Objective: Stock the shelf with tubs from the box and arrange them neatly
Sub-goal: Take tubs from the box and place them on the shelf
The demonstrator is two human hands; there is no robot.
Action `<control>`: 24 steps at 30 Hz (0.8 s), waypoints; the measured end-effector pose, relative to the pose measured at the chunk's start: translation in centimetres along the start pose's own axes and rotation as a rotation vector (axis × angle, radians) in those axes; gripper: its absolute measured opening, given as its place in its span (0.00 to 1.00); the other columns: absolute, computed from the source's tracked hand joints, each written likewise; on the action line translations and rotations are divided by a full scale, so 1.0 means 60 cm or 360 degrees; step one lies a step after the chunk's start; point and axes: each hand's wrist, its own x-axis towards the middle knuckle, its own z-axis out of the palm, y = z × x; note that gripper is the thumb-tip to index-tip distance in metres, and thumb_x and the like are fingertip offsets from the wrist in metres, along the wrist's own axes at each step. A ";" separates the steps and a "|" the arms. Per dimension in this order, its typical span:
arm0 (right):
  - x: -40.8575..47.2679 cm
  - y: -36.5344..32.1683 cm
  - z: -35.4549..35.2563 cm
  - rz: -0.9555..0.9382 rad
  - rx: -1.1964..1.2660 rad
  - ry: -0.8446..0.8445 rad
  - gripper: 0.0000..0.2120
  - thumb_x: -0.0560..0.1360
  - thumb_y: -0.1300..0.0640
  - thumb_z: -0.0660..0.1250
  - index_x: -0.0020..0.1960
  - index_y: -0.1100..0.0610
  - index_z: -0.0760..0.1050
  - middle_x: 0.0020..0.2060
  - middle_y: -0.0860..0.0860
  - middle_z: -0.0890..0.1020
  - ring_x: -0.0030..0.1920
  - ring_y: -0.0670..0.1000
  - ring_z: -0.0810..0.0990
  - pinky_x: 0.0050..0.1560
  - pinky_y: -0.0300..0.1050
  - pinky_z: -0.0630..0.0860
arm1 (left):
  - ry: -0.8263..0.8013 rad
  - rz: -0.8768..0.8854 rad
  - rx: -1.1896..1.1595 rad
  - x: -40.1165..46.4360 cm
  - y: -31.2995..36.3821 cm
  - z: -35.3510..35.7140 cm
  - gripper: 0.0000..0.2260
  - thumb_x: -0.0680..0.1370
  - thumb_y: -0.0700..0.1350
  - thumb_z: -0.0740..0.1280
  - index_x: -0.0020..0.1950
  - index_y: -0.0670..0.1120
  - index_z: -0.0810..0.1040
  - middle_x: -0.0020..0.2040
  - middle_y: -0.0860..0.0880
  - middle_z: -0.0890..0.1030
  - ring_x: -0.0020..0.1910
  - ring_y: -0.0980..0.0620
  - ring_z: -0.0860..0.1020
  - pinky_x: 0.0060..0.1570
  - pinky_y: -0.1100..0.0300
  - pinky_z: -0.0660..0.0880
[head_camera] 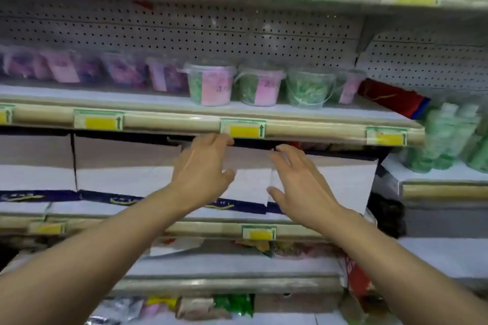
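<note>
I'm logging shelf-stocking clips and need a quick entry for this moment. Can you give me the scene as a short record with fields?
setting: shop shelving with pegboard back
tub shelf: row of clear tubs, purple-filled at left, green-filled at right
green tubs: upright, pink labels
left hand: empty, fingers at the top edge of the white box
right hand: empty, fingers spread against the same box
white box: on the shelf below the tubs, contents not visible
image: blurred
</note>
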 end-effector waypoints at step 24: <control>-0.406 0.003 0.500 0.0743 0.0317 -0.1185 0.23 0.73 0.57 0.63 0.67 0.58 0.67 0.65 0.56 0.68 0.64 0.59 0.69 0.60 0.50 0.71 | -0.1491 -0.0435 -0.0102 -0.416 -0.175 0.510 0.17 0.75 0.48 0.65 0.63 0.48 0.72 0.62 0.46 0.76 0.62 0.46 0.74 0.56 0.56 0.73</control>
